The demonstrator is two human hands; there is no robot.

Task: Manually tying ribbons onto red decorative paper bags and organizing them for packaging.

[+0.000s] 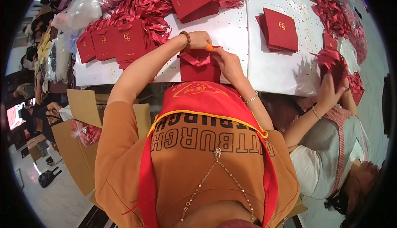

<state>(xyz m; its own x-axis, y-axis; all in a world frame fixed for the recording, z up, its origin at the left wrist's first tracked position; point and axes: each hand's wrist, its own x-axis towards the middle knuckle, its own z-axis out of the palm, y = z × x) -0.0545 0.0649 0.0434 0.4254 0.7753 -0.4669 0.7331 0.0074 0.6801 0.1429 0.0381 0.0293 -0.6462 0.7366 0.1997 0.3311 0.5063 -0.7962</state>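
Observation:
A red paper gift bag [201,71] with a gold print and a red ribbon [195,58] lies at the table's near edge, right in front of me. Over its upper edge my left hand [200,40] is closed, fingers bent, with a beaded bracelet at the wrist. A small orange piece [209,47] shows at its fingertips; whether it is a tool or a finger cover I cannot tell. My right hand [228,64] pinches at the bag's upper right corner, close to the left fingertips. What exactly lies between the fingers is hidden.
Red bags stand in a row [115,44] at left; further stacks lie at the back [193,0] and right [281,29] of the white table [231,25]. Red ribbons [144,0] heap behind. A co-worker's hands [331,91] hold a bag at right. A cardboard box [76,149] stands left.

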